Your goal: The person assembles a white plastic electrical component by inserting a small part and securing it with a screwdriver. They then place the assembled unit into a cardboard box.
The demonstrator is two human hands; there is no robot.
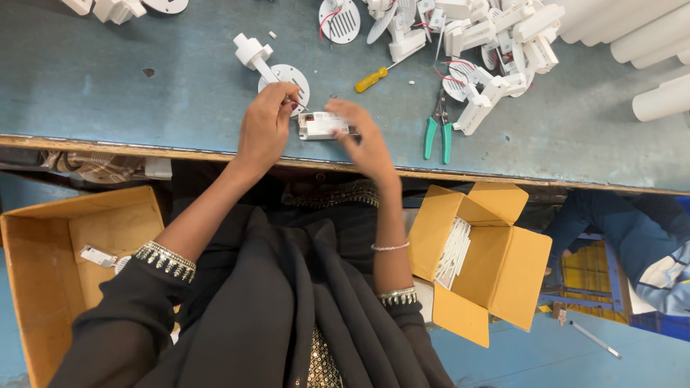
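A blue-grey workbench (108, 79) runs across the room, an open cardboard box (496, 266) below it. At the bench's near edge lies a small white rectangular module (322, 125). The right hand (368, 140) grips its end; the left hand (264, 128) pinches something thin above it.

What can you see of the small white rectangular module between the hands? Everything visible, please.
The small white rectangular module looks like moulded plastic, a flat box lying lengthwise near the front edge of the blue-grey workbench. Its top face carries a pale label with dark marks; a darker patch shows at its left end. The right hand grips its right end, covering that part. The left hand pinches something thin at its upper left corner; what it is cannot be told. Behind it lies a white round slotted disc.
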